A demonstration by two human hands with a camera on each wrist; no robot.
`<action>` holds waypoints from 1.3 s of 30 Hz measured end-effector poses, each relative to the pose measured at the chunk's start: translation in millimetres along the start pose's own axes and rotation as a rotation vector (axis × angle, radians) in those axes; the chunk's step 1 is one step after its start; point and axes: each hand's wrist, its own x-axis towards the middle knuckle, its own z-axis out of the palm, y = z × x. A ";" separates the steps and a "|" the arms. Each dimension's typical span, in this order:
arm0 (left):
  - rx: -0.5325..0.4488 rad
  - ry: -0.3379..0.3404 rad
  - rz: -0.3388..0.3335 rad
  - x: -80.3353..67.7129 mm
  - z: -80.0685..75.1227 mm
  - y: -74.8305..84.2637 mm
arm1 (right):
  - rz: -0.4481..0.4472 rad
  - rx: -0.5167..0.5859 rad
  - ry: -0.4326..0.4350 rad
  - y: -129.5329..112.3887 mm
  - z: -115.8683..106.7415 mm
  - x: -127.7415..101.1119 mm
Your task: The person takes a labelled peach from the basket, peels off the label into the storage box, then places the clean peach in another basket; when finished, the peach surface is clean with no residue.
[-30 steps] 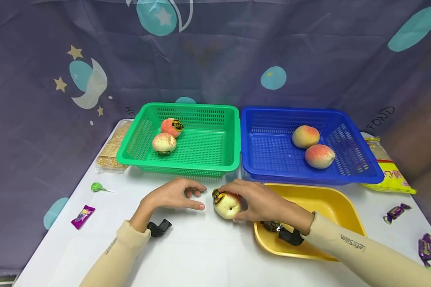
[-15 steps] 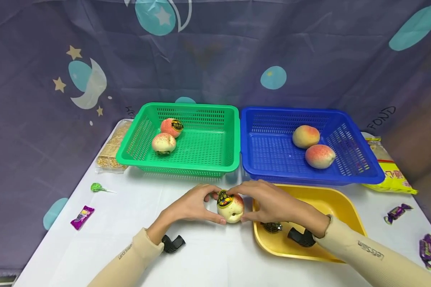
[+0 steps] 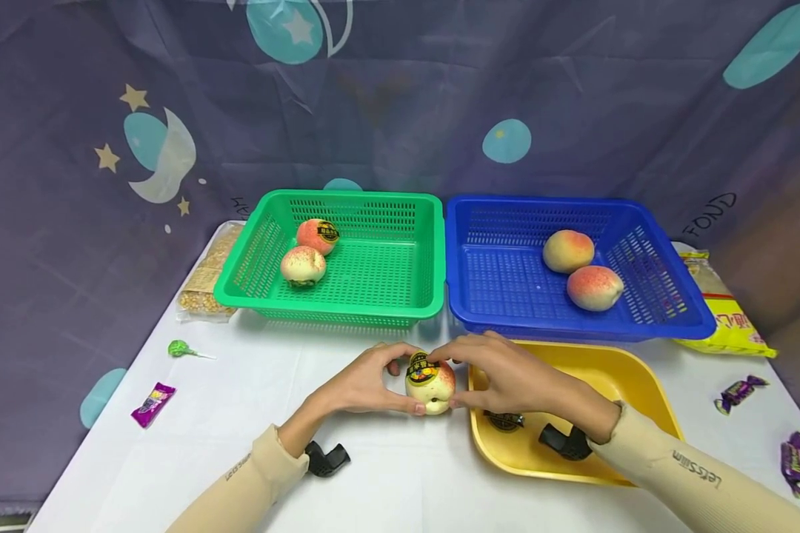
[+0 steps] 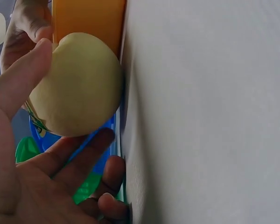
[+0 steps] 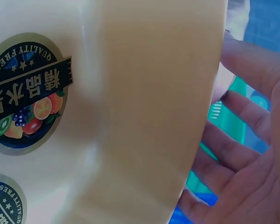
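Both hands cupped the peach point(image 3: 430, 384): left hand point(image 3: 365, 384) with thumb under and fingers curled behind, right hand point(image 3: 507, 376) pinching its sticker side. Peach sat on the white table point(image 3: 387, 474), touching the yellow tray point(image 3: 630, 385) rim's left edge; green basket point(image 3: 347, 255) and blue basket point(image 3: 573, 259) behind the tray. A second earlier the left hand lay apart from the fruit.

Left hand point(image 4: 18, 154) grips the pale yellow-green fruit point(image 4: 77, 84): thumb point(image 4: 21, 77) across its near side, fingers point(image 4: 81, 156) curled under it. Fruit sits against the white bench point(image 4: 205, 112), touching it. Orange-yellow tray point(image 4: 88, 21) wall is directly behind the fruit, touching or nearly so. Right hand point(image 4: 25, 25) fingers show at the fruit's far side, by the tray. Blue basket point(image 4: 107, 128) and green basket point(image 4: 25, 149) edges peek out below the fruit, between the fingers.
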 end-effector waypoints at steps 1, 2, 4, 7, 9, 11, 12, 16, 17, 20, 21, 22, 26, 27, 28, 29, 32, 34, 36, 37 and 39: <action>-0.013 -0.004 0.007 0.4 0.4 -0.4 | 0.003 0.003 0.000 0.1 -0.2 -0.3; -0.027 -0.007 0.012 0.8 0.9 -0.7 | 0.006 0.006 -0.001 0.3 -0.4 -0.6; -0.057 -0.008 0.019 1.5 1.6 -1.6 | 0.009 0.017 -0.004 0.8 -0.8 -0.7; -0.096 -0.012 0.027 1.8 1.2 -2.7 | 0.011 0.052 -0.003 1.7 -1.4 0.0; -0.102 -0.011 0.037 1.5 -0.2 -3.6 | 0.006 0.101 0.005 2.3 -2.0 1.7; -0.089 -0.004 0.049 0.9 -2.6 -4.4 | 0.004 0.148 0.019 3.1 -1.9 3.6; -0.075 0.002 0.058 0.6 -4.2 -4.7 | 0.003 0.162 0.027 3.4 -1.9 4.6; -0.007 0.021 0.077 0.6 -11.5 -4.4 | 0.031 0.187 0.037 2.1 -4.0 9.3; 0.012 0.020 0.081 0.9 -13.0 -4.2 | 0.042 0.183 0.035 1.4 -4.6 10.5; 0.045 0.001 0.089 2.9 -15.6 -2.8 | 0.055 0.184 0.025 -1.3 -5.2 15.0; 0.047 -0.009 0.093 3.9 -15.9 -2.4 | 0.056 0.184 0.024 -2.2 -5.1 16.6; 0.046 -0.020 0.097 5.1 -15.9 -1.9 | 0.055 0.180 0.025 -3.0 -4.8 18.0; 0.029 -0.061 0.103 10.5 -14.4 -1.0 | 0.056 0.157 0.047 -7.4 -5.7 23.0; 0.025 -0.069 0.106 11.7 -14.1 -1.0 | 0.060 0.149 0.050 -8.1 -6.3 24.3; 0.022 -0.076 0.107 12.7 -13.9 -0.9 | 0.063 0.143 0.052 -8.4 -6.7 25.5; 0.022 -0.081 0.109 13.4 -13.8 -0.8 | 0.065 0.136 0.052 -8.8 -7.3 26.8; 0.027 -0.089 0.112 14.1 -13.8 -0.4 | 0.075 0.124 0.037 -9.4 -8.2 30.1; 0.032 -0.091 0.107 13.7 -13.6 0.0 | 0.078 0.116 0.029 -10.7 -8.6 32.0; 0.034 -0.093 0.100 13.0 -12.8 0.1 | 0.088 0.112 0.017 -12.4 -9.1 33.2; 0.033 -0.095 0.096 12.7 -12.3 0.2 | 0.094 0.110 0.013 -13.1 -9.3 33.8; 0.028 -0.098 0.092 12.2 -11.3 0.2 | 0.106 0.114 0.003 -14.2 -9.6 34.5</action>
